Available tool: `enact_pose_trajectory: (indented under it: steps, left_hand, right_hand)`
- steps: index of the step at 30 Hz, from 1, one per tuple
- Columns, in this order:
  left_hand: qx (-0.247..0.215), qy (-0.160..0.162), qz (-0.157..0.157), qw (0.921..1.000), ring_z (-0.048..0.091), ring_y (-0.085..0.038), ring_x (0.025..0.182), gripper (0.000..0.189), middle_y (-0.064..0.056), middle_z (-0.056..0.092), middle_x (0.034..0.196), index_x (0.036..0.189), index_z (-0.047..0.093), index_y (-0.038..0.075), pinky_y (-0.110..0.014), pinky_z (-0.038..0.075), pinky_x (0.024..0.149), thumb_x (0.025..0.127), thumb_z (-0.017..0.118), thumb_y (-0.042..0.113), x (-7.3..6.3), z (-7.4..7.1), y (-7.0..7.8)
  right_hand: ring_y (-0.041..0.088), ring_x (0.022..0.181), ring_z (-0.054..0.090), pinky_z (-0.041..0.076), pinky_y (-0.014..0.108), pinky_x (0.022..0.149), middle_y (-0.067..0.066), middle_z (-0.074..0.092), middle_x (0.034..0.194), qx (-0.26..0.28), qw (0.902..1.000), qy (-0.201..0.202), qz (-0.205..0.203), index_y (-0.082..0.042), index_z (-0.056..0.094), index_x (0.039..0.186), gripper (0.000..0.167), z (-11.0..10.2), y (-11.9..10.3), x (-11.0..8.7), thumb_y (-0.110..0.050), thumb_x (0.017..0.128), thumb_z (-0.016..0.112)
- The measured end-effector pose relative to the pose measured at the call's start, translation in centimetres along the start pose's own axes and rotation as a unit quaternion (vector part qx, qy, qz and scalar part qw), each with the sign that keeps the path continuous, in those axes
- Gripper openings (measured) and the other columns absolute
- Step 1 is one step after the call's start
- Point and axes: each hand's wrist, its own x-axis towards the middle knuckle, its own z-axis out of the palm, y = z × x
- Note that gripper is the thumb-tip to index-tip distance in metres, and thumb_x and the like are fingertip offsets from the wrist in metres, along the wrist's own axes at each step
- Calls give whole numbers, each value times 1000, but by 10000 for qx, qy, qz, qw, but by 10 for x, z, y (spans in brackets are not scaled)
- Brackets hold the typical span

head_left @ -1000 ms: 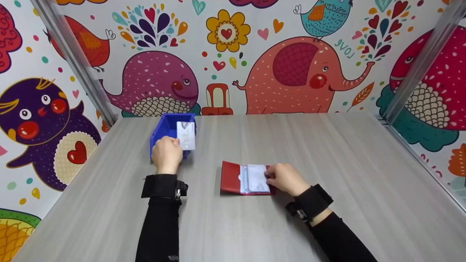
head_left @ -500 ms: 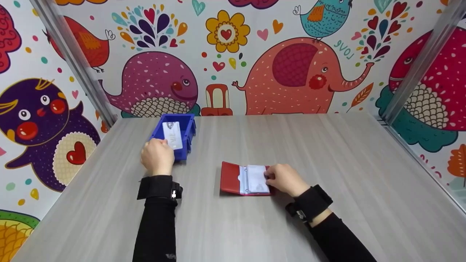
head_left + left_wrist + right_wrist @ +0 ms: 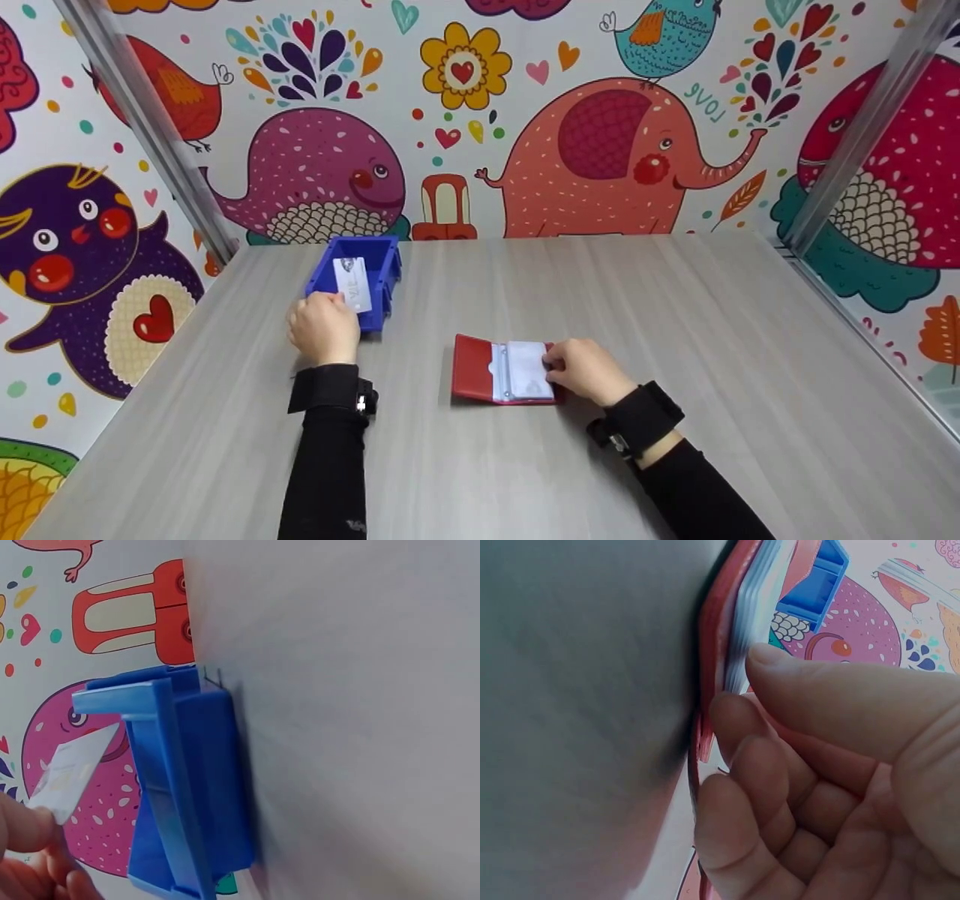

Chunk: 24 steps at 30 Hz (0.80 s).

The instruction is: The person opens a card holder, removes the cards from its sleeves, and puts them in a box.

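Between thumb and fingers, my left hand (image 3: 324,326) pinches a white card (image 3: 352,285) with "VIP" lettering. The card is tilted over the blue plastic bin (image 3: 384,289); in the left wrist view the card (image 3: 75,771) stands apart from the bin's wall (image 3: 214,780). A red card holder (image 3: 474,369) lies spread open on the table, its clear sleeves (image 3: 527,370) on the right side. My right hand (image 3: 590,369) pinches the sleeves' right edge. In the right wrist view the thumb (image 3: 832,694) rests on the sleeve stack, with curled fingers below.
The pale wood-grain table (image 3: 675,315) runs back to a wall (image 3: 525,45) printed with cartoon animals. Metal posts (image 3: 862,127) stand at both far corners. The bin sits near the back left, the card holder near the middle.
My left hand has moved left with the card, from the bin's right side to over its opening, and the card has dipped slightly. The right hand and card holder have stayed in place.
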Motion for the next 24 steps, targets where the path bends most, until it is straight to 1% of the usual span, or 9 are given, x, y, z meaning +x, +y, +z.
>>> enact_pose_trajectory:
  steps: [4, 7, 12, 24]
  left_hand:
    - [18, -5, 54, 10000, 55, -44, 106, 25, -25, 64, 108, 100, 69, -1, -56, 37, 94, 98, 58, 22, 0, 2, 0]
    - [6, -30, 95, 10000, 55, -44, 105, 24, -24, 65, 109, 99, 70, 1, -55, 37, 94, 97, 59, 22, -1, 3, 1]
    - [2, -101, 144, 9998, 55, -44, 105, 21, -23, 65, 109, 99, 70, 2, -54, 37, 95, 96, 60, 21, -1, 2, 1]
    - [103, -174, 168, 9997, 55, -43, 106, 21, -23, 65, 109, 99, 71, 2, -55, 38, 94, 95, 61, 20, -1, 0, -1]
  right_hand:
    - [14, 60, 41, 34, 28, 58, -4, 39, 63, -8, 10000, 14, -78, -5, 64, 76, 13, 0, 0, -1, 0, 80, 75]
    - [14, 62, 43, 36, 29, 60, -3, 45, 65, 13, 10000, 3, -31, -4, 67, 80, 9, 0, 0, -1, 0, 80, 75]
    - [15, 64, 45, 40, 30, 63, -2, 50, 67, -46, 10000, 14, -28, -2, 71, 85, 7, 0, 2, 0, 0, 80, 75]
    - [15, 63, 46, 39, 31, 62, -1, 50, 67, -20, 10000, 33, 77, -3, 72, 86, 7, 2, 1, 0, 0, 80, 75]
